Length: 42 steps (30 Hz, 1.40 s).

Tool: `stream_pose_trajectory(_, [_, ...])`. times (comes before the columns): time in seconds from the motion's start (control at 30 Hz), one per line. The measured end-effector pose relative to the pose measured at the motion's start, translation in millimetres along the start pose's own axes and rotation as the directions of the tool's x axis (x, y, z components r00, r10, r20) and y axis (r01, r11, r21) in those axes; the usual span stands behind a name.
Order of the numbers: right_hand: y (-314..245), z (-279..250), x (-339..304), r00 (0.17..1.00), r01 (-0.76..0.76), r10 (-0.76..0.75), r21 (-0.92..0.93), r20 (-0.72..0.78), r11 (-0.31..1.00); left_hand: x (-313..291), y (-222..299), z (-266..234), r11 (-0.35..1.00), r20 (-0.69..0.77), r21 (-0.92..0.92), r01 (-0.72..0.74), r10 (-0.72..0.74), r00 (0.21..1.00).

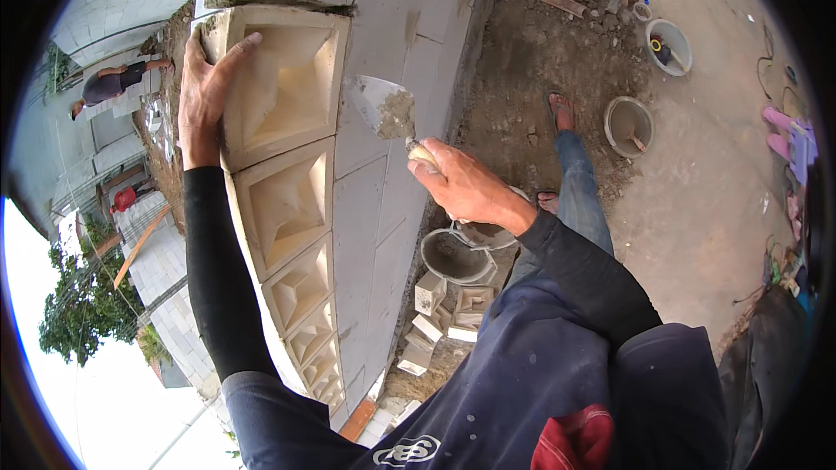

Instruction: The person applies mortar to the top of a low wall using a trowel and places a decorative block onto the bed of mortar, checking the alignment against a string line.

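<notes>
My left hand grips the edge of a cream concrete breeze block, its thumb over the front face and its fingers around the outer side. This block, with a sunken angular pattern, is the end one in a row along the wall. Beside it sits a similar block. My right hand is closed around the handle of a trowel. Some grey mortar sticks to the trowel's blade, which is held in front of the grey block wall.
Mortar buckets stand at the wall's foot near loose breeze blocks. Another bucket and a white pail are on the ground at right. A brick piece lies on the soil. Two people, one in dark clothing, are beyond the wall.
</notes>
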State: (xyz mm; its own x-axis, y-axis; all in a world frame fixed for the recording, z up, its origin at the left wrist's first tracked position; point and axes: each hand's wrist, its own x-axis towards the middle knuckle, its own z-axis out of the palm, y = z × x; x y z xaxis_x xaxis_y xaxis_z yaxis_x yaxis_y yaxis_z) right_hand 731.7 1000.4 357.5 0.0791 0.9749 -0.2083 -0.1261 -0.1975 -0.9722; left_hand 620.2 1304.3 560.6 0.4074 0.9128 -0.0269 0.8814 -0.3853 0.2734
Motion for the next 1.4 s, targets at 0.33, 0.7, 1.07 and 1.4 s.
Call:
stream_pose_trajectory(0.33, [-42, -46, 40, 0.97, -0.236, 0.242, 0.14, -0.025, 0.962, -6, 25, 3, 0.996, 0.037, -0.086, 0.028, -0.025, 0.999])
stream_pose_trajectory(0.7, [-49, -23, 36, 0.964, -0.264, 0.253, 0.214, 0.076, 0.941, -9, 28, 4, 0.983, 0.017, -0.18, -0.018, 0.022, 1.0])
stream_pose_trajectory(1.07, [-6, 68, -51, 0.939, -0.23, 0.196, 0.091, 0.284, 0.969, -2, 18, 5, 0.977, 0.09, -0.214, -0.003, 0.022, 0.996])
stream_pose_trajectory(1.4, [9, -37, -49, 0.993, 0.063, -0.079, -0.184, -0.085, 0.981, -41, -16, -7, 0.998, 0.0, 0.029, 0.059, -0.059, 0.998])
